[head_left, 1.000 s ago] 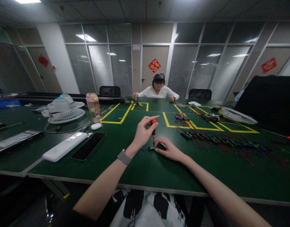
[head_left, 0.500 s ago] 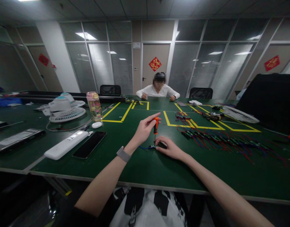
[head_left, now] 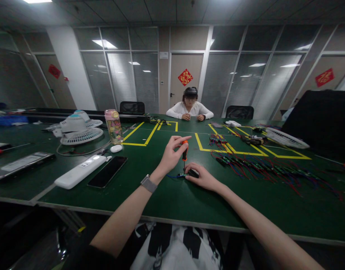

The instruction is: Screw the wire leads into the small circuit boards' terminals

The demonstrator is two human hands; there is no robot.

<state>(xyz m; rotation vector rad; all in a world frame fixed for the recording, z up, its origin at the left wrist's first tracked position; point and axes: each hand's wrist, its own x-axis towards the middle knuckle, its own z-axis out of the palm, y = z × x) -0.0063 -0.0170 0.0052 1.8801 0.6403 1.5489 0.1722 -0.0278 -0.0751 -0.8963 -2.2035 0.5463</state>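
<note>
My left hand (head_left: 172,152) grips the orange-and-black handle of a screwdriver (head_left: 185,152), its index finger stretched out past the top. The screwdriver stands nearly upright, its shaft pointing down onto a small green circuit board (head_left: 182,175) on the table. With fingertips at the board's right side, my right hand (head_left: 202,176) holds the board down; a dark piece shows under its curled fingers. A blue wire runs out from the board's left end. The exact spot where the screwdriver's tip meets the board is too small to make out.
Several circuit boards with red and blue wires (head_left: 256,167) lie to the right on the green table (head_left: 161,202). At left are a black phone (head_left: 107,171), a white power strip (head_left: 81,171), a bottle (head_left: 114,127) and white fans (head_left: 81,133). A person (head_left: 190,108) sits opposite.
My left hand's fingers have shifted slightly around the screwdriver handle. The person opposite has drawn their hands closer together. My right hand stays at the board.
</note>
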